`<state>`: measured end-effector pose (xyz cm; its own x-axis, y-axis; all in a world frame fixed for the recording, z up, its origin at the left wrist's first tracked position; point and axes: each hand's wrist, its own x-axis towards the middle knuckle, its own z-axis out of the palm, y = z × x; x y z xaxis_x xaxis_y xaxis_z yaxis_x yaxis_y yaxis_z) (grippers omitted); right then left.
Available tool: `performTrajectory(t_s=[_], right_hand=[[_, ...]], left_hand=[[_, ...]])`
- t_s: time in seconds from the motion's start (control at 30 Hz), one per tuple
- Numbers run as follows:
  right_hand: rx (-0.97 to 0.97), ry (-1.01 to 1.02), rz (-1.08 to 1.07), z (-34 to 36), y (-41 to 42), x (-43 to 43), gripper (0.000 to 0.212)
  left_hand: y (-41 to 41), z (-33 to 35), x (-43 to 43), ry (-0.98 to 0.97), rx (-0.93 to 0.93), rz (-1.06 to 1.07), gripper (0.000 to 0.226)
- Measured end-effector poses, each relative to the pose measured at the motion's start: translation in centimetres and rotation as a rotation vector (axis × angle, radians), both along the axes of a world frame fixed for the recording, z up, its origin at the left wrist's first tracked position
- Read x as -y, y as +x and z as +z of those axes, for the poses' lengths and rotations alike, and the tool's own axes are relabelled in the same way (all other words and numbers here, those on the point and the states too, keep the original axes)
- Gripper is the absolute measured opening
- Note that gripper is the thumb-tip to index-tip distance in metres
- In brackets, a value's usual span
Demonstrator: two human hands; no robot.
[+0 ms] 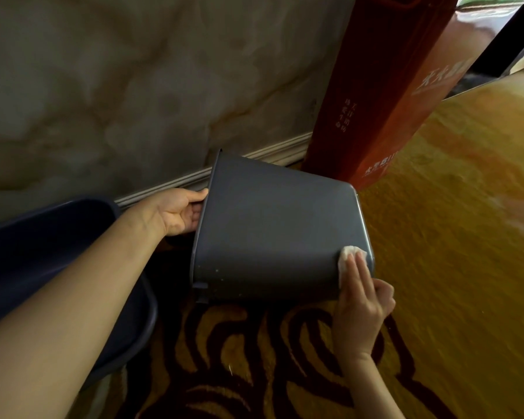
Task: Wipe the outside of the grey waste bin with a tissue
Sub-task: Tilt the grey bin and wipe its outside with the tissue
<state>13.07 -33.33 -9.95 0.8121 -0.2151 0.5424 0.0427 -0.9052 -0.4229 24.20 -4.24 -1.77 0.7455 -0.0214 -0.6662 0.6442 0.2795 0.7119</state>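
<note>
Grey plastic waste bin (273, 225) tipped sideways above the patterned carpet (254, 358) (rim faces left). Left hand (179, 211) grips rim; right hand (363, 300) presses crumpled white tissue (347, 256) on bin's side near base.

The waste bin (273, 231) is plain slate grey, with a few pale specks near its rim. The tissue (347, 257) on it is white. The carpet (436, 237) is golden yellow with dark brown swirling bands. The wall (118, 86) has a beige and grey marbled pattern, and its skirting board (263, 154) is cream. The tall box (381, 92) is red-brown with pale lettering. A second bin (43, 255) at left is dark navy.
</note>
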Motion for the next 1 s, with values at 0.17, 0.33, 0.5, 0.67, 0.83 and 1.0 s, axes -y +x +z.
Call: performTrajectory(t_s=[0.17,0.33,0.5,0.67,0.83,1.0], right_hand=[[0.075,0.143,0.060,0.7,0.4,-1.8,0.029],[0.127,0.144,0.422,1.0,-1.2,-10.3,0.032],[0.107,0.060,0.483,0.5,-1.8,-15.6,0.020],[0.092,-0.087,0.538,-0.2,-1.5,-13.1,0.035],[0.043,-0.015,0.361,-1.3,-0.9,-5.6,0.024],[0.031,0.099,0.188,-2.0,-0.2,0.6,0.020]], left_hand=[[-0.1,0.0,0.1,0.004,0.002,0.002,0.028],[-0.1,0.0,0.2,0.011,0.005,0.014,0.029],[0.0,-0.2,0.2,0.019,0.016,0.011,0.029],[0.1,-0.7,0.0,0.002,0.034,0.011,0.026],[0.5,-0.7,-0.2,0.006,0.039,0.006,0.028],[0.9,-0.6,0.0,0.019,0.038,0.012,0.030]])
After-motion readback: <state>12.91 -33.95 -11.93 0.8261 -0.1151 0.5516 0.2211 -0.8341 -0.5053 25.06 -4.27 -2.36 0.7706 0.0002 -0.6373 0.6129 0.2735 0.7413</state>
